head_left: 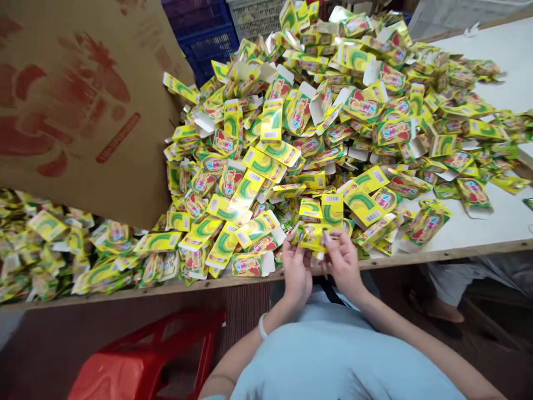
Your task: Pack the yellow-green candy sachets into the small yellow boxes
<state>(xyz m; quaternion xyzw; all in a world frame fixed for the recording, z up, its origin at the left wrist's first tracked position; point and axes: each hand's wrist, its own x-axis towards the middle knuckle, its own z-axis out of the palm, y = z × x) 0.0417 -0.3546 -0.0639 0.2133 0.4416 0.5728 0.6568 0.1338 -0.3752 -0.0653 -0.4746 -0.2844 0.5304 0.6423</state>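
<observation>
Between my two hands, just over the table's front edge, is a small yellow packet (312, 239). The fingers of my left hand (296, 266) are closed on its left end. My right hand (343, 261) grips the other end, with the thumb on top. Right behind the packet lie yellow and green cartons (332, 209) printed with barcodes. They belong to a large heap of small cartons (300, 108), many with open white flaps. Green wrapped packets (287, 205) show among the cartons near my hands.
A big brown cardboard box (83, 111) with red fruit prints leans over the table at left. Blue crates (208, 39) stand behind the heap. A red plastic stool (120, 366) is below at left. At right, beneath the white table (503, 214), another person's leg and foot (441, 308) show.
</observation>
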